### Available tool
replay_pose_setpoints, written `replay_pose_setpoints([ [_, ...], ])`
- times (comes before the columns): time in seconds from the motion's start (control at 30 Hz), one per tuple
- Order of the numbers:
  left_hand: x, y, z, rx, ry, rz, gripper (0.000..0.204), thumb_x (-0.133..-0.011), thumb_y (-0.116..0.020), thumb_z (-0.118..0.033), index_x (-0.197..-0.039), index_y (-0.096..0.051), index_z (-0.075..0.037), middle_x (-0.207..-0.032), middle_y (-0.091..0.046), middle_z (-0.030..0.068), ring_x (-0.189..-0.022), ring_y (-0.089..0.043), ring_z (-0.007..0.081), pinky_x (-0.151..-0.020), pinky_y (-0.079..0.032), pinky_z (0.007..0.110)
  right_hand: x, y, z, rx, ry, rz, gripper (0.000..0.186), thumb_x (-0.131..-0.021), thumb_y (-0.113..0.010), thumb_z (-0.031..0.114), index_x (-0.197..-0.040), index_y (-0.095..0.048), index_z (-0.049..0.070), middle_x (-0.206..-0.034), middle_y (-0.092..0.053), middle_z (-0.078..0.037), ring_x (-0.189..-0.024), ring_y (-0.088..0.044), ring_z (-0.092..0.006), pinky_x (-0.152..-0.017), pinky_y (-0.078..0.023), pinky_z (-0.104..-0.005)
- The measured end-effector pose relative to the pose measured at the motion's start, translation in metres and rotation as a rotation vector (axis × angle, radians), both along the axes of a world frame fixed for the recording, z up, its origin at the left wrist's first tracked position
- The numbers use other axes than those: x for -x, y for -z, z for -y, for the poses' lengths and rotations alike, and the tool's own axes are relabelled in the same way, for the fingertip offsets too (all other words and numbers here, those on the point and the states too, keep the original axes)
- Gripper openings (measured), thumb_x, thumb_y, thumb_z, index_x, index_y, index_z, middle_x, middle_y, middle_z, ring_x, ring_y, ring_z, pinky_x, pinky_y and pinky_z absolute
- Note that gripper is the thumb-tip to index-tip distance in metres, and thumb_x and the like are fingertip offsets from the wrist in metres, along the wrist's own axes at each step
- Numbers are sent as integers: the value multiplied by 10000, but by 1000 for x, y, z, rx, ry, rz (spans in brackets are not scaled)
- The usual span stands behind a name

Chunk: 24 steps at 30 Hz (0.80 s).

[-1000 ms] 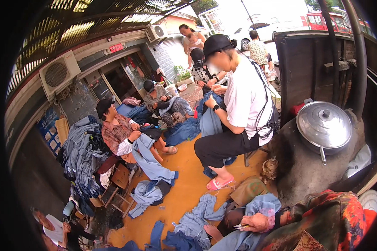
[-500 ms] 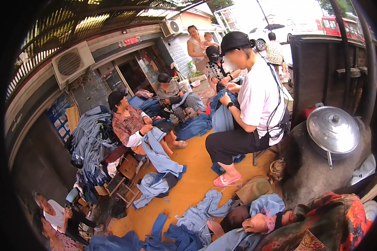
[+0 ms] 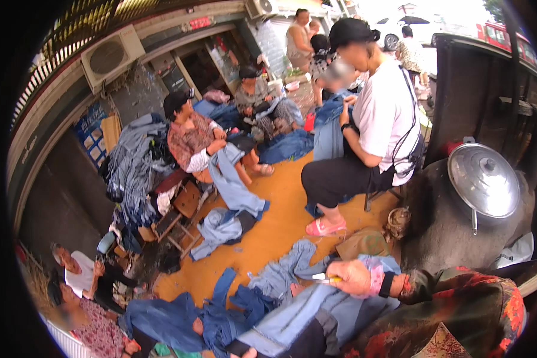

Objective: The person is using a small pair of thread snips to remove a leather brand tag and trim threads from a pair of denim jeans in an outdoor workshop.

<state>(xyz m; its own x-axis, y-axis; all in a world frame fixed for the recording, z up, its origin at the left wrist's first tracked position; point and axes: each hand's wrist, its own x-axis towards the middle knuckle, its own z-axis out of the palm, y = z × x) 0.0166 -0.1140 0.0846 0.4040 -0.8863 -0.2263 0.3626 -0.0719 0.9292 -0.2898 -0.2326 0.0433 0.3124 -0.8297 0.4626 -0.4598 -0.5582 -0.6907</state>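
My right hand [image 3: 351, 278], coming from a dark sleeve with red flowers and wearing a black wristband and a pink cuff, is closed around small thread snips [image 3: 321, 277] with a yellow part. The metal tip points left, over light-blue jeans [image 3: 301, 313] spread across my lap. My left hand [image 3: 243, 354] shows only fingertips at the lower edge, closed at the end of the jeans leg; the rest is cut off. Beyond the lap lies another pale-blue denim garment [image 3: 283, 265]. Darker blue denim [image 3: 167, 319] is heaped to the left.
A seated person in white [image 3: 379, 113] handles denim ahead. Others sit with denim further back, near a jeans pile [image 3: 140, 158]. Two people sit at lower left. A lidded metal pot [image 3: 483, 179] stands on a stove at right. A wooden stool [image 3: 185, 209] stands left.
My right hand has risen with the snips, whose blades now show more. The light-blue jeans are drawn out across my lap toward the lower left. The view has tilted downward.
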Motion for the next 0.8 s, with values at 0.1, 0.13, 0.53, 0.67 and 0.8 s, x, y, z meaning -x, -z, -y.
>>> replay_pose_setpoints([
  [0.1,-12,-9,16,395,208,319,495,-727,-529,-51,-1209,-449,30,-1225,-495,201,-1089,-515,308,-974,-362,401,-5,-17,4,59,101,17,144,-746,-669,126,-760,-548,50,-717,-541,-103,-666,-561,-281,-569,-439,-328],
  [0.13,-13,-18,23,343,210,172,474,-709,-559,-31,-1173,-489,44,-1184,-522,170,-1067,-521,282,-971,-363,399,1,-18,4,98,99,71,152,-735,-677,93,-764,-538,40,-709,-533,-97,-650,-549,-269,-563,-430,-319],
  [0.53,-11,46,-34,169,61,-198,500,-663,-690,25,-1139,-542,-16,-1114,-585,116,-1008,-568,253,-906,-438,383,16,-9,-19,22,-103,-72,172,-720,-653,20,-849,-539,32,-718,-510,-101,-649,-540,-284,-575,-427,-318],
  [0.67,-18,48,-39,194,48,-307,494,-673,-612,94,-1144,-527,-26,-1103,-580,131,-1011,-570,274,-898,-459,417,10,-7,-19,28,-104,-73,180,-715,-660,18,-846,-536,29,-722,-511,-99,-648,-536,-276,-574,-423,-312],
  [0.8,-16,53,-40,219,43,-353,476,-678,-587,108,-1130,-524,-25,-1114,-571,138,-1010,-572,281,-885,-472,427,16,-4,-26,65,-120,-67,191,-714,-666,19,-849,-532,24,-727,-516,-99,-645,-534,-270,-573,-422,-309],
])
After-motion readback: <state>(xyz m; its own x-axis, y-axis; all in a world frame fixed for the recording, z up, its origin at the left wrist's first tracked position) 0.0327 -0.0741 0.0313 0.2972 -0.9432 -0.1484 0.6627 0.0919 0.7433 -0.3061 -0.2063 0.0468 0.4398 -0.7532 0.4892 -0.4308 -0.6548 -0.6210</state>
